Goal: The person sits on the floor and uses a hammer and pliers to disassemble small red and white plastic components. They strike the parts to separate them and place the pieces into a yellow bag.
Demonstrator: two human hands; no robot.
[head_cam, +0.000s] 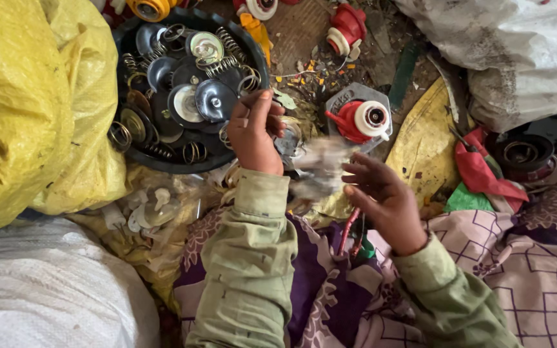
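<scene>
Dozens of discs and springs already fill the black tub, left hand beside its rim pinching a small metal bit, right hand open-fingered by a blurred clear piece; red-white units remain intact.

Two hands, left and right, above a blurred pale piece (shape unclear), beside a black basin of springs.

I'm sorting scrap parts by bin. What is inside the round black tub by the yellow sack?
The black tub holds round metal discs and coil springs, heaped together. Its bottom and any lower layers are covered by the pile.
</scene>
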